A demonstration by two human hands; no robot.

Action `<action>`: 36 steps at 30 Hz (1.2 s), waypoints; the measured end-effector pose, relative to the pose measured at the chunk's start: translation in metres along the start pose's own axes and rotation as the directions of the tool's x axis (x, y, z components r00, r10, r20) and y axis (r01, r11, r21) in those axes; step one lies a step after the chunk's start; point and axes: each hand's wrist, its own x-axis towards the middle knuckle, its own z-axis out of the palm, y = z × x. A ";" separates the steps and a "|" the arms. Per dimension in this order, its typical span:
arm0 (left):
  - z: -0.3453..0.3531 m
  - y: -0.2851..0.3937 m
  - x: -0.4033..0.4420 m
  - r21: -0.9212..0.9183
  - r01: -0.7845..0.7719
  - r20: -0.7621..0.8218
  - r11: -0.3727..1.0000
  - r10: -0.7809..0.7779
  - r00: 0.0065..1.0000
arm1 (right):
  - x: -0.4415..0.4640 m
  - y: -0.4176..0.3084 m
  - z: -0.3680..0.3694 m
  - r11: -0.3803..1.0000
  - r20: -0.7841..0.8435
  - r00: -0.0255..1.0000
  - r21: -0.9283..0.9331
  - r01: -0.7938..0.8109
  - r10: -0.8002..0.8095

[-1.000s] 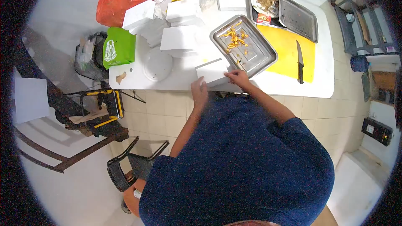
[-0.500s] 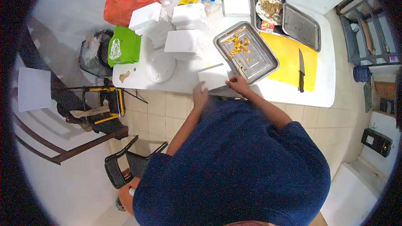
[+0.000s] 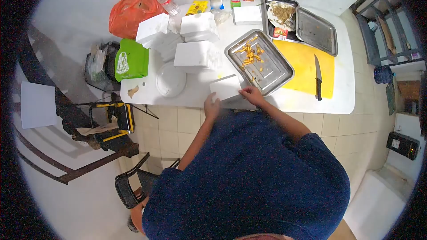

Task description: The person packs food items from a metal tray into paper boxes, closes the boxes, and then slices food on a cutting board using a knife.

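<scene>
A white box (image 3: 226, 87) with its lid down lies at the table's front edge. My left hand (image 3: 212, 105) touches its lower left corner, fingers slightly apart. At the box's right side my right hand (image 3: 251, 95) has its thumb and fingers pinched at the edge. Just behind my right hand is a metal tray (image 3: 273, 69) holding orange-yellow strips of food. Stacks of white boxes (image 3: 194, 54) stand behind and to the left, beside a round white plate or lid (image 3: 171, 80).
A knife (image 3: 318, 78) rests on a yellow board (image 3: 296, 66) at the right. Behind are a second tray (image 3: 266, 6) with a plate of food, a bottle (image 3: 167, 2), a red bag (image 3: 133, 13) and a green bag (image 3: 132, 59). Another person's arm (image 3: 137, 215) shows at lower left.
The view has shifted slightly. Both hands stay at the white box with little movement.
</scene>
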 end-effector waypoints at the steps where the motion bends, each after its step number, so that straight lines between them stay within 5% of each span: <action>1: 0.001 -0.004 0.003 -0.002 -0.011 -0.005 1.000 0.011 1.000 | -0.007 -0.014 -0.001 1.000 -0.008 1.000 -0.012 -0.005 0.005; 9: -0.003 -0.045 0.024 -0.012 -0.026 0.011 1.000 0.026 1.000 | -0.002 -0.002 0.014 1.000 0.083 0.996 0.014 -0.019 0.018; 16: -0.019 -0.050 0.036 -0.242 0.086 0.087 0.967 -0.066 0.994 | -0.001 0.005 0.034 0.996 -0.047 0.999 -0.084 -0.012 0.008; 20: -0.029 -0.043 0.043 -0.243 -0.002 0.077 0.970 0.021 0.997 | 0.001 0.005 0.043 0.996 -0.093 0.992 -0.028 -0.083 0.080; 28: -0.050 -0.061 0.069 -0.066 0.056 0.027 0.996 -0.055 0.998 | -0.017 -0.072 0.054 0.866 -0.016 0.927 0.362 -0.345 0.375; 36: -0.064 -0.054 0.085 0.003 0.110 0.113 0.994 -0.110 0.988 | -0.007 -0.087 0.059 0.907 0.007 0.947 0.283 -0.311 0.323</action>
